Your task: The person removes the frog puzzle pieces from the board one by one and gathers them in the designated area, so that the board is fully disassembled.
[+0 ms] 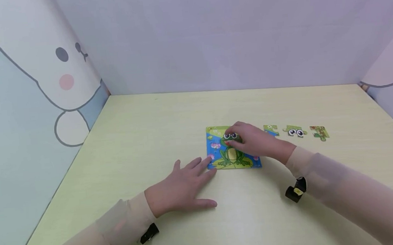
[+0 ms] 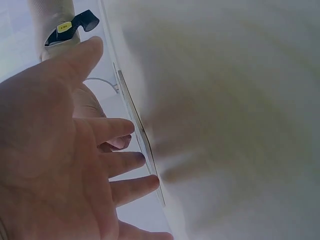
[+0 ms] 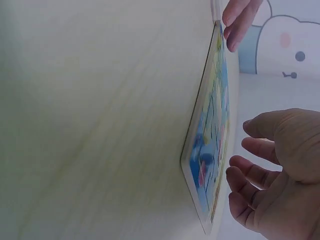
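A square frog puzzle (image 1: 232,156) lies flat on the table, with a green frog on a blue and yellow ground. My left hand (image 1: 184,187) is spread out at its lower left corner, fingertips at the board's edge. The left wrist view shows the straight fingers of that left hand (image 2: 75,145) beside the thin board edge (image 2: 135,110). Over the board's upper right part hovers my right hand (image 1: 253,141), hiding that area. In the right wrist view its fingers (image 3: 245,187) are loosely bent above the board (image 3: 207,135), with nothing visible between them.
Right of the board lie three loose puzzle pieces: a green and blue piece (image 1: 271,129), a piece with frog eyes (image 1: 295,131) and a brownish-red and green piece (image 1: 320,132). The pale wooden table (image 1: 148,126) meets a plain back wall (image 1: 211,40) and a cartoon-printed side wall (image 1: 27,132).
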{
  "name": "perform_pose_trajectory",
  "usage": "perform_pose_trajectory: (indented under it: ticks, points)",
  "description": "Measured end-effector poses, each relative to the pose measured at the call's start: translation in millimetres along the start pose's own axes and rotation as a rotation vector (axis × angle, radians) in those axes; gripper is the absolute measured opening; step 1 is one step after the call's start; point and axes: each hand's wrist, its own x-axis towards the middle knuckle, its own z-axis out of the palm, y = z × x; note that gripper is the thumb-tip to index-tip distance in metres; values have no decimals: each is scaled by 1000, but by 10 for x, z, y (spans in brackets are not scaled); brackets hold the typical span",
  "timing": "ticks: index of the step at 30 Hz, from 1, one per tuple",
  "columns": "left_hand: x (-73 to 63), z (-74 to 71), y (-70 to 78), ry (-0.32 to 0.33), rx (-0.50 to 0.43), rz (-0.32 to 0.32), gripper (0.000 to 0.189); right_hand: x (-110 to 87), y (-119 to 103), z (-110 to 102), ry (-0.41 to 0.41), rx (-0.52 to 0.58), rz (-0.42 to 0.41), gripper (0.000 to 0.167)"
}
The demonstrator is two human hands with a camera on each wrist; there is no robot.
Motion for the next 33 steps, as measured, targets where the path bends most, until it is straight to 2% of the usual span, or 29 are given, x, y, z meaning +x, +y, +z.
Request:
perform_pose_trajectory:
  ticks: [4, 13, 21, 33]
  points:
    - [12, 7, 2, -10, 3, -1, 86, 36, -55, 65, -12, -9, -15, 35]
    - [50, 26, 8, -41, 16, -11, 89, 74, -133, 150, -41, -54, 20, 44]
    - [65, 8, 18, -48, 20, -8, 90, 83, -182, 145, -46, -87, 31, 47]
    - [88, -17, 4, -63, 0, -2, 89, 136, -193, 89, -116, -88, 50, 45]
